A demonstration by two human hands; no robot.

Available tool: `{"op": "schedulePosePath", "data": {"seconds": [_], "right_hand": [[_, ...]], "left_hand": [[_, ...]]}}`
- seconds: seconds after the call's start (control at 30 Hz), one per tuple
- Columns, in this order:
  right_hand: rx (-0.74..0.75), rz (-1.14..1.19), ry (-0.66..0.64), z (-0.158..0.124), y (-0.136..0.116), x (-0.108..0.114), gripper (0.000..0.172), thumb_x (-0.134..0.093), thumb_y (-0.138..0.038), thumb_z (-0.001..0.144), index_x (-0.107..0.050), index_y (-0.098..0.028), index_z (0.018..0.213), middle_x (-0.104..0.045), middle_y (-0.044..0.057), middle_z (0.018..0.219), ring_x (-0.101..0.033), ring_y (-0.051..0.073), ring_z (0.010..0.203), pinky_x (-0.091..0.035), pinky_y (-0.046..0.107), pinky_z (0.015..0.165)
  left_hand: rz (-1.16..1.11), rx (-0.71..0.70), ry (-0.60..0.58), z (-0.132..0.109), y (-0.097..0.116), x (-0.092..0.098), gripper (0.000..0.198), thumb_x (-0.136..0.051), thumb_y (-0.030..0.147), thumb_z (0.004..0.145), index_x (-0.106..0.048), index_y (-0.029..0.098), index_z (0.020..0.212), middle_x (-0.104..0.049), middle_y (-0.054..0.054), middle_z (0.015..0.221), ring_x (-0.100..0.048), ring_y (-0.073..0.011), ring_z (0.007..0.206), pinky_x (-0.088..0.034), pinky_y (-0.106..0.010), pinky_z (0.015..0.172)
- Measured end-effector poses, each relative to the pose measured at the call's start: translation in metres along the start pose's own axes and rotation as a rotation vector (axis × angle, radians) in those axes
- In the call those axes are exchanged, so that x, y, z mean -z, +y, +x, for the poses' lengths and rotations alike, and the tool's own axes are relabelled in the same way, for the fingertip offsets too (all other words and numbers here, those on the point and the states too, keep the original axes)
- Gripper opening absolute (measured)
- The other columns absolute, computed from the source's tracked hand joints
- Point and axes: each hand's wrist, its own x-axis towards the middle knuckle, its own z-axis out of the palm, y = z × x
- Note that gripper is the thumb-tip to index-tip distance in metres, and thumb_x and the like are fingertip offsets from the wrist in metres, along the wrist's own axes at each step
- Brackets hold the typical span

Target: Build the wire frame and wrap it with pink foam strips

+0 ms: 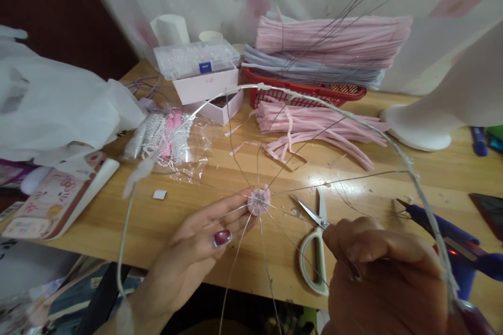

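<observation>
A large wire frame (pixel 401 154), its hoop wrapped in white, spreads across the view, with thin wire spokes running to a small round pink hub (pixel 259 202). My left hand (pixel 204 241) pinches this hub between thumb and fingers. At the lower right, my right hand (pixel 387 277) is closed with its fingers curled, and the hoop's right side runs down to its thumb; the exact grip is partly hidden. White-handled scissors (pixel 314 259) lie with blades apart beside the right hand, which covers part of them.
Pink stem bundles (pixel 314 123) lie behind the hub, before a red basket (pixel 306 94) topped with more stems. Bagged pearl strings (pixel 167 136) and a clear bead box (pixel 198 57) are left. A blue glue gun (pixel 444 230) and white stand (pixel 416 125) are right.
</observation>
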Motion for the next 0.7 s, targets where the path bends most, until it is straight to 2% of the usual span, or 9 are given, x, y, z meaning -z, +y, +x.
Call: {"op": "schedulePosePath", "data": {"seconds": [0.1, 0.17, 0.27, 0.37, 0.47, 0.53, 0.6, 0.63, 0.7], "right_hand": [[0.007, 0.243, 0.132, 0.000, 0.006, -0.010, 0.024, -0.046, -0.040, 0.097, -0.060, -0.024, 0.085, -0.036, -0.002, 0.061, -0.033, 0.016, 0.053, -0.029, 0.032, 0.049], [0.032, 0.300, 0.160, 0.003, 0.008, -0.015, 0.029, -0.048, -0.044, 0.097, -0.057, -0.023, 0.079, -0.036, -0.003, 0.061, -0.034, 0.015, 0.053, -0.030, 0.031, 0.050], [0.038, 0.239, 0.177, 0.010, 0.009, -0.012, 0.036, -0.049, -0.049, 0.098, -0.048, -0.023, 0.072, -0.035, -0.003, 0.062, -0.036, 0.015, 0.056, -0.031, 0.030, 0.052], [0.149, 0.019, -0.016, 0.014, 0.007, -0.001, 0.031, -0.042, -0.042, 0.101, -0.045, -0.023, 0.076, -0.040, -0.001, 0.068, -0.043, 0.016, 0.062, -0.037, 0.030, 0.055], [0.299, -0.254, -0.274, 0.014, 0.001, 0.002, 0.017, -0.046, -0.027, 0.098, -0.045, -0.022, 0.082, -0.050, 0.001, 0.075, -0.050, 0.017, 0.072, -0.044, 0.031, 0.063], [0.360, -0.388, -0.357, 0.014, -0.004, -0.005, 0.017, -0.050, -0.026, 0.098, -0.046, -0.021, 0.082, -0.056, 0.001, 0.077, -0.052, 0.016, 0.074, -0.046, 0.031, 0.067], [0.419, -0.483, -0.382, 0.013, -0.007, -0.017, 0.023, -0.052, -0.030, 0.100, -0.049, -0.020, 0.079, -0.060, 0.001, 0.076, -0.052, 0.015, 0.072, -0.045, 0.031, 0.068], [0.439, -0.523, -0.378, 0.012, -0.007, -0.024, 0.025, -0.052, -0.029, 0.100, -0.050, -0.020, 0.077, -0.061, 0.000, 0.075, -0.052, 0.014, 0.070, -0.043, 0.031, 0.067], [0.453, -0.602, -0.345, 0.009, -0.003, -0.037, 0.026, -0.053, -0.025, 0.100, -0.054, -0.019, 0.074, -0.062, 0.000, 0.072, -0.051, 0.014, 0.068, -0.040, 0.032, 0.066]], "left_hand": [[0.006, 0.024, -0.028, 0.007, 0.001, 0.008, 0.042, -0.069, 0.026, 0.085, -0.071, 0.026, 0.127, -0.064, -0.006, 0.141, -0.053, -0.0275, 0.138, -0.041, -0.038, 0.118], [0.024, 0.038, -0.021, 0.015, 0.008, 0.019, 0.040, -0.066, 0.022, 0.084, -0.073, 0.025, 0.124, -0.064, -0.005, 0.141, -0.054, -0.0257, 0.137, -0.042, -0.036, 0.117], [0.082, -0.046, 0.162, 0.025, 0.032, 0.034, 0.036, -0.062, 0.023, 0.086, -0.074, 0.023, 0.120, -0.066, -0.006, 0.140, -0.054, -0.0239, 0.137, -0.042, -0.036, 0.117], [0.154, -0.105, 0.322, 0.026, 0.056, 0.038, 0.038, -0.058, 0.044, 0.090, -0.073, 0.023, 0.118, -0.067, -0.007, 0.137, -0.056, -0.0280, 0.134, -0.046, -0.042, 0.113], [0.311, -0.263, 0.406, 0.021, 0.060, 0.031, 0.047, -0.068, 0.061, 0.080, -0.073, 0.029, 0.113, -0.068, -0.004, 0.133, -0.053, -0.0310, 0.134, -0.047, -0.041, 0.112], [0.518, -0.470, 0.461, 0.015, 0.051, 0.026, 0.051, -0.075, 0.062, 0.072, -0.070, 0.034, 0.115, -0.061, 0.001, 0.140, -0.043, -0.0308, 0.142, -0.037, -0.038, 0.120], [0.800, -0.719, 0.480, 0.009, 0.036, 0.019, 0.061, -0.080, 0.057, 0.070, -0.064, 0.039, 0.127, -0.043, 0.007, 0.154, -0.025, -0.0310, 0.151, -0.018, -0.036, 0.128], [0.909, -0.795, 0.445, 0.006, 0.027, 0.015, 0.066, -0.079, 0.055, 0.072, -0.059, 0.041, 0.133, -0.033, 0.009, 0.160, -0.015, -0.0312, 0.154, -0.010, -0.037, 0.129], [0.970, -0.753, 0.291, 0.001, 0.012, 0.002, 0.073, -0.074, 0.055, 0.079, -0.045, 0.044, 0.145, -0.025, 0.009, 0.164, -0.008, -0.0308, 0.156, -0.002, -0.040, 0.130]]}}
